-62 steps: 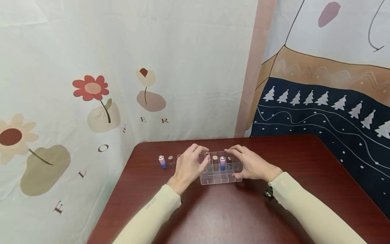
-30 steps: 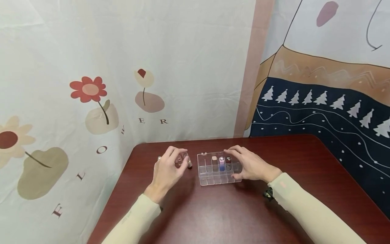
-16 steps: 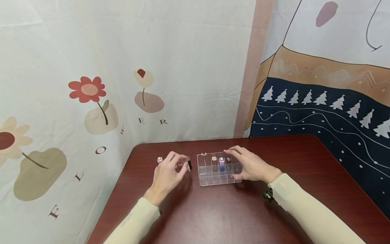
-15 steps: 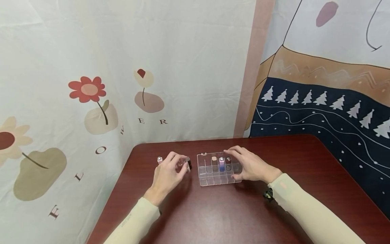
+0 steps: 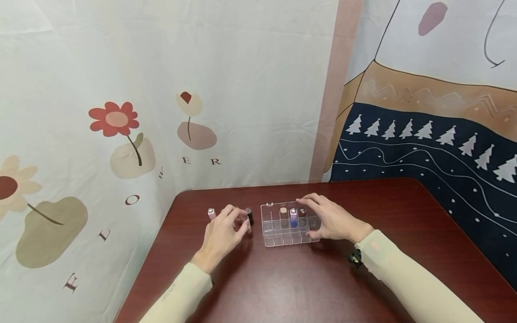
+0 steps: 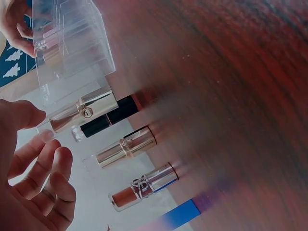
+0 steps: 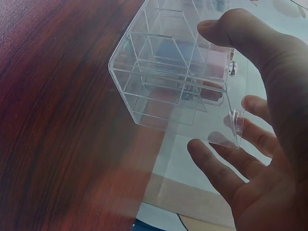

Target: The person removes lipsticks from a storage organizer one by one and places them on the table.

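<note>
Gold, clear-capped lipstick (image 6: 98, 102) pinched in the left hand (image 5: 221, 232) near the far edge of the worktop (image 5: 323, 282), left of middle, beside other lipsticks (image 6: 126, 148); the right hand (image 5: 334, 217) spreads wide around a clear organizer's (image 5: 278, 238) right end.

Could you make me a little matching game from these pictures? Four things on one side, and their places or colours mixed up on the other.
Things:
1. left hand
2. right hand
3. pink-and-blue tube inside the clear organizer
4. table

Places and colours:
A. reddish brown
B. between a beige-topped tube and a dark tube
C. thumb and finger at the clear end of a gold lipstick
D. thumb and fingers around one end of the organizer

Right pairs: 1-C, 2-D, 3-B, 4-A
</note>
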`<action>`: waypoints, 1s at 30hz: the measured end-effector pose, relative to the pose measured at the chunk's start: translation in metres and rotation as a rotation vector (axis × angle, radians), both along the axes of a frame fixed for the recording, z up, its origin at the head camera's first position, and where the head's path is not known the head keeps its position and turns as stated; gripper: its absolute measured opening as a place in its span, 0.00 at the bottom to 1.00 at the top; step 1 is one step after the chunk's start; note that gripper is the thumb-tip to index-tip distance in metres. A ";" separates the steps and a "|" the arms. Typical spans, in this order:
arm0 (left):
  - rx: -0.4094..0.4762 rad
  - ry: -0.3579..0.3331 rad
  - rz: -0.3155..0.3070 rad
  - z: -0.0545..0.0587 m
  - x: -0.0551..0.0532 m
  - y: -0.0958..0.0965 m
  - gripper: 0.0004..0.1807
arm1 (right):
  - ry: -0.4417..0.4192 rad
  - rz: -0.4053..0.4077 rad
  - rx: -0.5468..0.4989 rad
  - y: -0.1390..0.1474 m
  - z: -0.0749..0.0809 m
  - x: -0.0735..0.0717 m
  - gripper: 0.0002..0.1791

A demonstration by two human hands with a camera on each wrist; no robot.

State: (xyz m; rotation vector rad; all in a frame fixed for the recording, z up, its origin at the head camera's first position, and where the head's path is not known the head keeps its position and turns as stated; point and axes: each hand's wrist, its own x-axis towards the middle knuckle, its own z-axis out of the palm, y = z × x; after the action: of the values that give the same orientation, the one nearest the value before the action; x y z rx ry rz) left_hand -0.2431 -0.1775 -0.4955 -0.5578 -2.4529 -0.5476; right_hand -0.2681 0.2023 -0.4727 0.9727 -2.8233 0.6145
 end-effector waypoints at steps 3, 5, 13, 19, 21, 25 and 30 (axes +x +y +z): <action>-0.007 -0.021 0.010 -0.001 0.000 0.000 0.11 | 0.003 0.002 -0.001 0.000 0.000 0.000 0.57; -0.013 -0.033 0.019 -0.001 0.001 -0.001 0.11 | 0.006 0.001 -0.003 0.000 -0.001 0.000 0.57; -0.016 -0.052 0.031 -0.002 0.000 -0.001 0.10 | 0.010 -0.002 -0.001 0.000 -0.001 0.000 0.58; -0.017 -0.057 0.032 -0.004 -0.002 0.000 0.10 | 0.002 -0.007 -0.008 0.000 -0.003 0.001 0.57; -0.018 -0.059 0.032 -0.005 -0.002 0.000 0.10 | 0.000 -0.008 -0.008 0.000 -0.003 0.000 0.57; -0.028 -0.063 0.034 -0.006 -0.003 0.001 0.10 | -0.001 -0.010 -0.008 0.000 -0.004 0.000 0.57; -0.047 -0.068 0.031 -0.005 -0.003 0.001 0.11 | -0.008 -0.013 -0.007 0.001 -0.003 0.000 0.57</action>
State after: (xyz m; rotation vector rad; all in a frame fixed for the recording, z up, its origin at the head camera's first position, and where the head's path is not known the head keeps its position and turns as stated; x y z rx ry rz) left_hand -0.2458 -0.1760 -0.5010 -0.5272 -2.5400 -0.5056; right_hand -0.2683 0.2032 -0.4754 0.9520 -2.8298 0.6276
